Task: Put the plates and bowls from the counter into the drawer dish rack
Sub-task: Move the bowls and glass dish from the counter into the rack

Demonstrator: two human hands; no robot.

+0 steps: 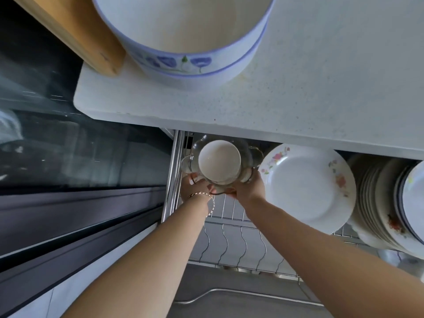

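Both hands, left hand (pixel 193 188) and right hand (pixel 249 188), fingers curled pinching the rim of a glass bowl (pixel 249 154) with white bowl (pixel 219 159) nested inside, at the drawer rack (pixel 231 239) back-left. Likely fragile, slippery, fairly heavy; grip opposite rims. Openings face up toward camera, no long axis.

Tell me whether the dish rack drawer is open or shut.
Open: the drawer dish rack sticks out below the counter, wires and stacked plates exposed.

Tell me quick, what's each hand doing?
Left hand: closed on the glass bowl, which holds a white bowl.
Right hand: closed on the same glass bowl.
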